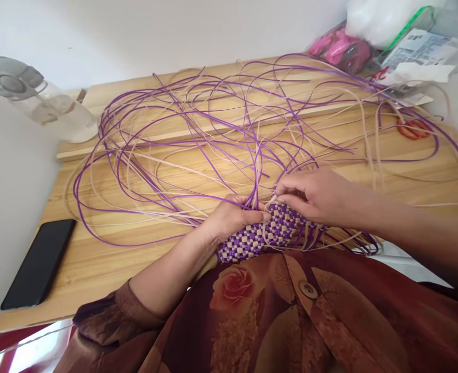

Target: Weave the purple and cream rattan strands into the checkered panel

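Observation:
A purple and beige woven piece [244, 242] with a checkered pattern rests at the table's near edge, against the shirt. My left hand [234, 220] grips its upper edge, the thumb lying on the weave near several upright purple strands. At the right, my right hand [310, 194] pinches a beige strand [272, 199] between thumb and fingertips, just above the weave. Long loose purple and beige strands [197, 142] fan out from the piece over the table in wide loops. More strand ends hang below my right wrist.
A black phone [38, 264] lies at the table's left edge. Behind it a clear bottle with a grey lid [54, 106] leans by the wall. Orange-handled scissors [413, 129] lie at the right, under plastic bags [341, 49] and papers on the wooden table [108, 280].

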A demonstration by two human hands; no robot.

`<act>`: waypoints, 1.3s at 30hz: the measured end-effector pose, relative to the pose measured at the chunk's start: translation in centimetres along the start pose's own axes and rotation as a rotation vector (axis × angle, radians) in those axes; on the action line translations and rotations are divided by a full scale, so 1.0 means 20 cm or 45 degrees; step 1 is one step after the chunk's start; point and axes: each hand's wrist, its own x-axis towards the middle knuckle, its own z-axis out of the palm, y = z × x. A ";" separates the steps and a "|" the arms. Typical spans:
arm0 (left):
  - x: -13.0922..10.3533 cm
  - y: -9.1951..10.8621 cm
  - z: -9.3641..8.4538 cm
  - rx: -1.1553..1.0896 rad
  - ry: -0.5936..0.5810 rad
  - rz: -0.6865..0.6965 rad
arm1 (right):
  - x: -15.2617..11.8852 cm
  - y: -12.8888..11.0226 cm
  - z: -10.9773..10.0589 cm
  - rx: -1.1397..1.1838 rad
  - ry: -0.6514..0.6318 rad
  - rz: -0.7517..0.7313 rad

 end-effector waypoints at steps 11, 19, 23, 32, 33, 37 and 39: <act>-0.02 0.02 -0.02 0.000 -0.070 -0.148 | -0.11 -0.11 0.10 0.481 -0.025 0.286; 0.01 0.02 -0.02 -0.400 0.023 -0.366 | -0.12 -0.07 0.21 0.724 0.070 0.327; 0.03 0.05 0.00 -0.296 0.015 -0.361 | -0.11 -0.05 0.25 0.791 0.099 0.319; 0.09 -0.02 0.01 0.016 0.150 -0.143 | -0.10 0.02 0.32 0.762 0.063 0.220; 0.09 -0.03 0.01 0.048 0.153 -0.129 | -0.10 0.02 0.33 0.772 0.060 0.215; 0.09 -0.02 0.01 0.226 0.158 -0.077 | -0.10 0.03 0.33 0.824 0.085 0.198; 0.09 -0.01 0.02 0.220 0.151 -0.048 | -0.11 0.04 0.33 0.832 0.081 0.148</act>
